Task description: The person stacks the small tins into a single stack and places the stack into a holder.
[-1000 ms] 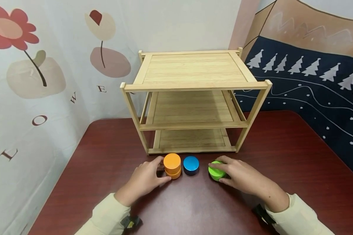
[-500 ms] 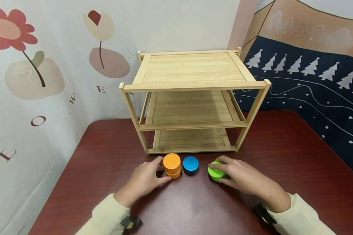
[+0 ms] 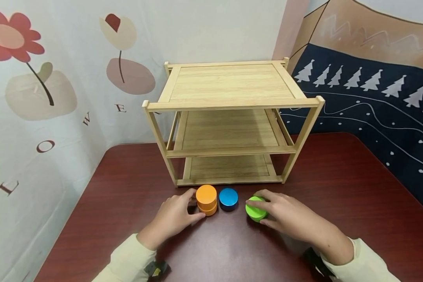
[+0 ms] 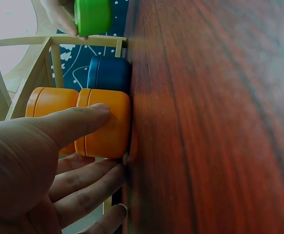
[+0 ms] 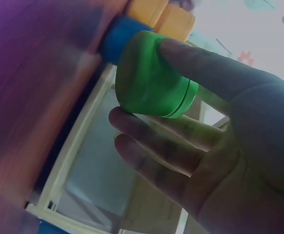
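Note:
Two orange round tins stand stacked on the table, an upper orange tin (image 3: 206,196) over a lower orange tin (image 4: 110,131). My left hand (image 3: 172,213) holds the lower one, thumb on its near side and fingers around the far side. Just right of the stack a blue tin (image 3: 228,199) stands on the table. My right hand (image 3: 285,213) pinches a green tin (image 5: 154,78) between thumb and fingers. In the left wrist view, the green tin (image 4: 93,17) is raised a little off the table, right of the blue one.
A three-tier wooden shelf (image 3: 232,105) stands right behind the tins, its bottom rail (image 3: 229,181) close to them. The dark red table (image 3: 338,176) reaches out on both sides. Printed cloths (image 3: 67,129) hang behind it.
My right hand has lifted the green tin slightly and brought it a little left, toward the blue tin. The left hand and the orange stack stay where they were.

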{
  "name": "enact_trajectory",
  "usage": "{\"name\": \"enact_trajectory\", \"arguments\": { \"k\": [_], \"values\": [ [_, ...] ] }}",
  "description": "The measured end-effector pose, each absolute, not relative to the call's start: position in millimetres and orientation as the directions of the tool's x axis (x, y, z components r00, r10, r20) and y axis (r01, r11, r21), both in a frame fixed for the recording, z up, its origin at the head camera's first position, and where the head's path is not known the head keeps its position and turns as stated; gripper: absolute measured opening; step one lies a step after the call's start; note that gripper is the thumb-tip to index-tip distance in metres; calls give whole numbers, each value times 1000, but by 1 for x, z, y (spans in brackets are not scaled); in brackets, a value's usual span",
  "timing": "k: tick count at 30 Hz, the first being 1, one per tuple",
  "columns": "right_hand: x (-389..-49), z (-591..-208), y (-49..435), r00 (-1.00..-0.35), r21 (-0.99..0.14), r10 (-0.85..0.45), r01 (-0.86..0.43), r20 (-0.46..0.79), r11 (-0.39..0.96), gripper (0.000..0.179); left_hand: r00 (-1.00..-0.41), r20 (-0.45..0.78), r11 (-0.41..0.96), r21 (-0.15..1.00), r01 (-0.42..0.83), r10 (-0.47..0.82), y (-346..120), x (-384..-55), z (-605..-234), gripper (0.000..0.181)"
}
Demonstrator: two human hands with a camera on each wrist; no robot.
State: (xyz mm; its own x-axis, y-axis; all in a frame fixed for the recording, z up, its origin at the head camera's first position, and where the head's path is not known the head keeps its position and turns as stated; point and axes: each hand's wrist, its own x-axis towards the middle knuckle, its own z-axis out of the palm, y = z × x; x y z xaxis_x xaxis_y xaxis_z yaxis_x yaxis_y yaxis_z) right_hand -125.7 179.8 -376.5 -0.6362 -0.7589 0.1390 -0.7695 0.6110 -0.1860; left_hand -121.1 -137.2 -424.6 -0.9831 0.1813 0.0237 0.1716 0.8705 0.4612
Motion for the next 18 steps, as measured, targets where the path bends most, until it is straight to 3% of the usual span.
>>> {"name": "enact_trajectory", "arguments": {
  "k": [18],
  "values": [
    [-117, -361, 161, -605, -180, -776, -796, 182, 578, 49, -978, 51, 867, 455, 204, 203, -138, -120, -425, 65]
  ]
}}
